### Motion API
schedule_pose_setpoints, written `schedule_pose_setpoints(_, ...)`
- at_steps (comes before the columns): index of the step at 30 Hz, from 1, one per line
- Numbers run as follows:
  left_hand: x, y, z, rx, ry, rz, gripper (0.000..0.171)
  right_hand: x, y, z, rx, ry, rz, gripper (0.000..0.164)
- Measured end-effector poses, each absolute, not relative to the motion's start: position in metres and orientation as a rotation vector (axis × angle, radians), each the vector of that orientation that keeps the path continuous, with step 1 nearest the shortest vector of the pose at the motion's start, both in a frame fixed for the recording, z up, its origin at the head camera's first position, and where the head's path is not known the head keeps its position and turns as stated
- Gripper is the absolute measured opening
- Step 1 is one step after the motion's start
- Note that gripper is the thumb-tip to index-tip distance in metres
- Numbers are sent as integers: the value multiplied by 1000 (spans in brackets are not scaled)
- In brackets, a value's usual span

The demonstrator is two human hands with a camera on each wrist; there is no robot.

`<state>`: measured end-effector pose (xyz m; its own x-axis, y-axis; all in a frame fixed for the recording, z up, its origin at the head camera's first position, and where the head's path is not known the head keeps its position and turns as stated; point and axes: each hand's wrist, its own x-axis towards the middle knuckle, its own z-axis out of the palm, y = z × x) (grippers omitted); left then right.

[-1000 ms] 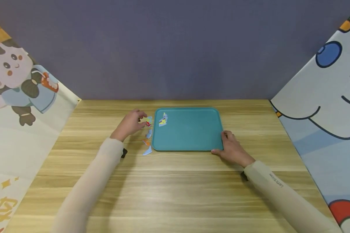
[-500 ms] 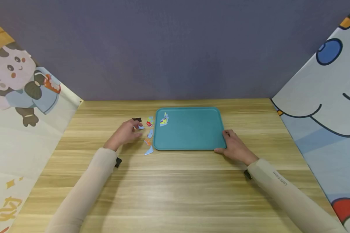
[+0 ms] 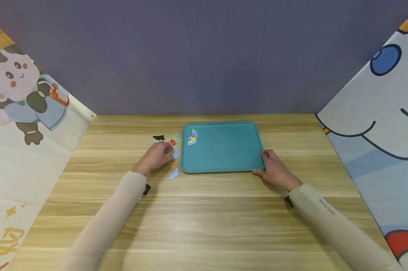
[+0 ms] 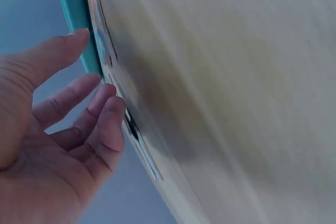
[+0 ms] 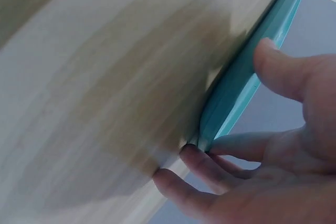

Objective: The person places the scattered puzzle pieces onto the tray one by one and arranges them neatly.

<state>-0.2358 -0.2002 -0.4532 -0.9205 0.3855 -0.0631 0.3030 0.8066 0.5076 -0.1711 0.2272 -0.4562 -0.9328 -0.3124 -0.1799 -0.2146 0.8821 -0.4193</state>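
Left grip [image 3: 156,156] has moved from black piece [image 3: 158,137] toward tray [image 3: 224,160] — fingers loose, nothing held, blue piece [image 3: 175,153] on counter [image 3: 204,210] now within reach. Right grip [image 3: 275,171] pinches tray's near right corner. Yellow-blue piece [image 3: 192,137] lies on tray — work seems early.

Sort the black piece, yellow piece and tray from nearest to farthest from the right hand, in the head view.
1. Tray: right hand touches its near right corner.
2. Yellow piece: on tray's left end.
3. Black piece: left of the tray.
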Motion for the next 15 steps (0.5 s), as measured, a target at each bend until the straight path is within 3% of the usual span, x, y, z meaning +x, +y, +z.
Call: schedule_pose_setpoints(15,-237,-181,-450,420,2853,649,23,-170,227,-456,-418,2826,-581,82)
